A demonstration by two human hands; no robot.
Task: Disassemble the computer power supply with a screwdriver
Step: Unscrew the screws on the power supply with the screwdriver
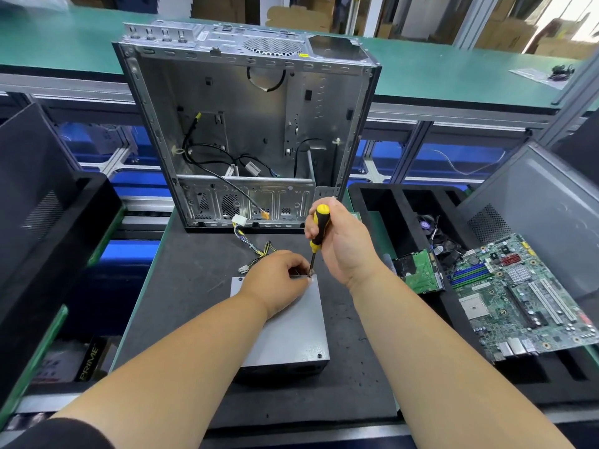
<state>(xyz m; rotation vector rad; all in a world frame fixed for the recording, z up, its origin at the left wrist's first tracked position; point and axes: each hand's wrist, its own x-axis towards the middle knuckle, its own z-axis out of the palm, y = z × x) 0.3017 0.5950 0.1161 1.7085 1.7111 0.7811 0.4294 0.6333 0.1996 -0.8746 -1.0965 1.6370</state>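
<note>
Flat grey steel power supply box (285, 332) on dark foam tabletop (181, 286), likely heavy, rigid, slick; left hand (275, 283) pinches at far-corner screw, right hand (340, 241) grips yellow-black screwdriver (319, 228) upright.

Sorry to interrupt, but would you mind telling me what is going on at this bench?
A person is taking apart a grey power supply lying on the black mat. The right hand grips a yellow and black screwdriver upright, tip at the box's far right corner, where the left hand pinches around the tip. An emptied computer case stands behind; a motherboard lies to the right.
</note>
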